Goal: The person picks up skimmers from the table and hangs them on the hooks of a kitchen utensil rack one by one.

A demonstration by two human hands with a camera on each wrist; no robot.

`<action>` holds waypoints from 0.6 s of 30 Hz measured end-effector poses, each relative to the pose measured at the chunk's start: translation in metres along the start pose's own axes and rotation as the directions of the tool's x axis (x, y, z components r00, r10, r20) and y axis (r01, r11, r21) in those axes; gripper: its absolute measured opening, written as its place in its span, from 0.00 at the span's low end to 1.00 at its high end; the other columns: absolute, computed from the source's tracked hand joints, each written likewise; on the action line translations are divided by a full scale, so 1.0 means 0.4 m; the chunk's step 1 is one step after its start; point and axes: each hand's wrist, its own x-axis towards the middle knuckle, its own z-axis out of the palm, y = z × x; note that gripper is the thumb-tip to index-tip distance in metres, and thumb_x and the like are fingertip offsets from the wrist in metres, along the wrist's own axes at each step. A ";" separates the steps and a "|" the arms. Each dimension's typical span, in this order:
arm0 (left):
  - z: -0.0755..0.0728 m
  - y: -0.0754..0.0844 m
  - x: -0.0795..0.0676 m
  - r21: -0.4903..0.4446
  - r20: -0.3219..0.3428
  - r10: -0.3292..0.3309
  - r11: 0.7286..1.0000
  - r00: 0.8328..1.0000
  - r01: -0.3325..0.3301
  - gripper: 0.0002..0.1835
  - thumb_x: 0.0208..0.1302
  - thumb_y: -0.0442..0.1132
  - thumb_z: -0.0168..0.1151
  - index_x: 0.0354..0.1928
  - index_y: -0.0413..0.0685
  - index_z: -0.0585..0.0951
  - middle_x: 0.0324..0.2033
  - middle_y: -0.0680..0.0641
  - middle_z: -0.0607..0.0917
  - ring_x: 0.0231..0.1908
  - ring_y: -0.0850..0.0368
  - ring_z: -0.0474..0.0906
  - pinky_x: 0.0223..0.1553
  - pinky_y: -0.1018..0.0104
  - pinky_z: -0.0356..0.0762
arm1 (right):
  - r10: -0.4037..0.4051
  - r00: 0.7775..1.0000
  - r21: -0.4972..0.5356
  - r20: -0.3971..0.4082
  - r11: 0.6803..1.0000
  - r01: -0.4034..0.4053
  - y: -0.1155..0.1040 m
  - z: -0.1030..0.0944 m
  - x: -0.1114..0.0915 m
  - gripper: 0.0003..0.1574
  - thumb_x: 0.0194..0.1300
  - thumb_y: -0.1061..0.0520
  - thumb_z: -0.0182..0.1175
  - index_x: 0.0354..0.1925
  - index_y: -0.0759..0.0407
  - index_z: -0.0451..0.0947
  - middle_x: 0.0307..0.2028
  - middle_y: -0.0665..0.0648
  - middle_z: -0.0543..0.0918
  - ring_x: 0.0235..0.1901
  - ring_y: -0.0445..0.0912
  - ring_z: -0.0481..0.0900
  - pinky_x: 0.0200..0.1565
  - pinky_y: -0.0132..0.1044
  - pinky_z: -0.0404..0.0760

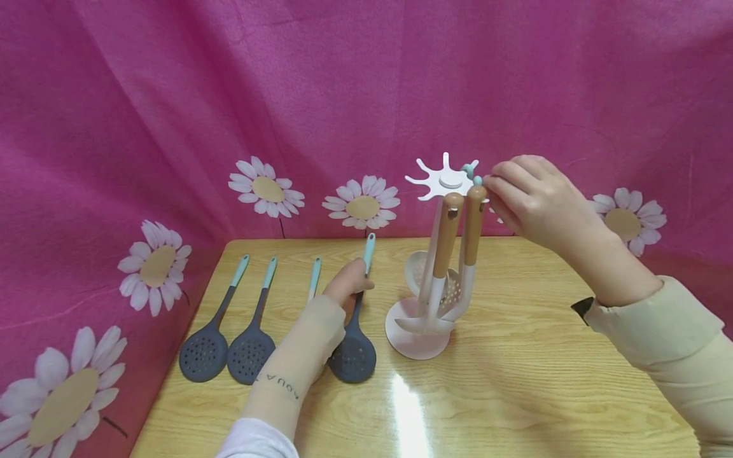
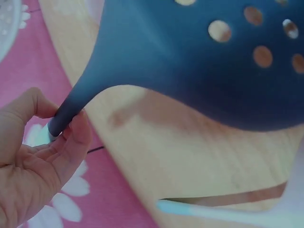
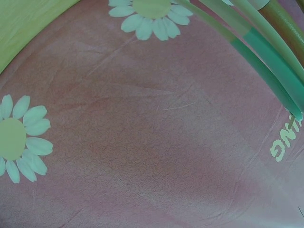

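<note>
My left hand [image 1: 349,283] grips a dark grey skimmer [image 1: 354,357] with a mint handle, where handle meets neck. In the left wrist view, thumb and fingers [image 2: 71,147] close around that neck, and the perforated head fills the upper part. To the right stands a pale utensil rack [image 1: 445,183] with radiating hooks. Wooden-handled utensils [image 1: 448,238] hang from it. My right hand [image 1: 535,200] is at the rack's right side, fingertips beside a mint handle end [image 1: 478,181]; their contact is unclear. Two green handles [image 3: 270,71] show in the right wrist view, without the hand.
Two more dark skimmers [image 1: 203,353] [image 1: 251,353] lie on the wooden table [image 1: 515,381] at the left. Another mint-handled utensil [image 1: 315,275] lies partly hidden under my left forearm. A pink flowered cloth [image 1: 343,95] hangs behind the table and at its left.
</note>
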 end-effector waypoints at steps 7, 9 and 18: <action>-0.037 0.040 -0.013 0.019 0.000 0.080 0.997 0.997 -0.080 0.16 0.55 0.33 0.61 0.42 0.34 0.68 0.22 0.49 0.67 0.19 0.58 0.67 0.19 0.71 0.68 | 0.003 1.000 -0.005 0.002 1.000 -0.003 0.000 0.001 -0.001 0.19 0.68 0.59 0.45 0.33 0.74 0.75 0.30 0.65 0.76 0.31 0.59 0.72 0.35 0.49 0.74; -0.053 0.052 -0.020 0.013 -0.011 0.104 0.995 0.995 -0.103 0.17 0.55 0.33 0.60 0.43 0.32 0.68 0.20 0.49 0.66 0.17 0.58 0.65 0.17 0.71 0.66 | 0.003 1.000 -0.005 0.000 1.000 -0.003 0.000 0.001 -0.001 0.19 0.68 0.59 0.45 0.33 0.74 0.75 0.30 0.65 0.77 0.31 0.59 0.72 0.35 0.50 0.74; -0.126 0.095 -0.056 0.028 -0.157 0.219 0.976 0.963 -0.218 0.27 0.53 0.32 0.61 0.53 0.32 0.64 0.21 0.48 0.68 0.19 0.55 0.67 0.21 0.68 0.66 | 0.001 1.000 0.000 -0.005 1.000 -0.001 0.000 0.001 -0.001 0.21 0.69 0.58 0.44 0.33 0.74 0.76 0.30 0.66 0.77 0.30 0.59 0.73 0.35 0.49 0.74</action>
